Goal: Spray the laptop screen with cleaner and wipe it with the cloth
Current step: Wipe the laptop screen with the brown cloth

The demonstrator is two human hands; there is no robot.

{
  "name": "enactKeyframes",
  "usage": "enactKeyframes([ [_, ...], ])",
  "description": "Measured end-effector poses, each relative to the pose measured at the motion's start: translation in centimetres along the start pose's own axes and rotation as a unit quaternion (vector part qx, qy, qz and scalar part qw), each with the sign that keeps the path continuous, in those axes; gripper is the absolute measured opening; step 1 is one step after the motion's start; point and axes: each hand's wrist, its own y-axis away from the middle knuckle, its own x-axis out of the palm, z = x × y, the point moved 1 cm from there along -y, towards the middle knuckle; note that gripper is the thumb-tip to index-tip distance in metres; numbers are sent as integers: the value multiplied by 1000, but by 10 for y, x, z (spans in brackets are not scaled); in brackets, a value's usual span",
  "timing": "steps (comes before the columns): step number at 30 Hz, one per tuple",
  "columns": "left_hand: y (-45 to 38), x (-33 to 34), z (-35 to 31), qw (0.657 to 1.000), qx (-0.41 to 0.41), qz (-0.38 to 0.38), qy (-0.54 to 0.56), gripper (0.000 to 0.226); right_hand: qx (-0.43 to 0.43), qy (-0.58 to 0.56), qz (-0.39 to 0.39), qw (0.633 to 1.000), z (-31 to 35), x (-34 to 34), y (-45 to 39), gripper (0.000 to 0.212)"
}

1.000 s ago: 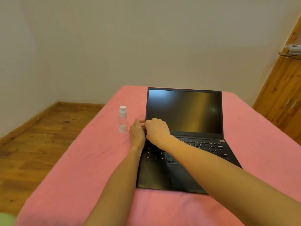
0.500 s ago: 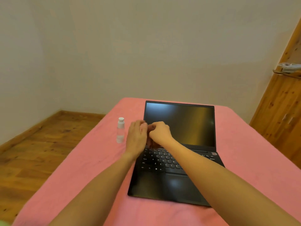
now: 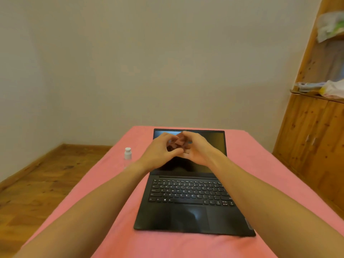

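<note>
1. The laptop [image 3: 188, 192] sits open on the pink cover [image 3: 260, 183], its dark screen [image 3: 214, 146] upright and facing the person.
2. Both hands are raised together in front of the screen — the left hand [image 3: 160, 153] and right hand [image 3: 198, 149] have curled fingers meeting around a small reddish-brown cloth [image 3: 179, 143], apparently bunching or unfolding it.
3. The spray bottle [image 3: 127, 155] stands upright on the cover, just left of the laptop and apart from both hands.
4. No droplets or wet sheen can be made out on the screen, so whether spraying is done cannot be told.
5. Judged from this, the wiping itself is still ahead — the cloth is not yet pressed to the screen.
</note>
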Motion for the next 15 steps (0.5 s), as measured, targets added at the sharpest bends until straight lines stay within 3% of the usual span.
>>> enactKeyframes([
  [5, -2, -1, -22, 995, -52, 20, 82, 24, 7, 24, 15, 1000, 1, -9, 9, 32],
  [11, -8, 9, -26, 995, -88, -14, 54, 25, -63, 218, -112, 967, -4, -5, 15, 32],
  [15, -18, -5, -22, 975, -174, -74, 119, 26, -103, 236, -173, 951, -6, -14, 14, 18],
])
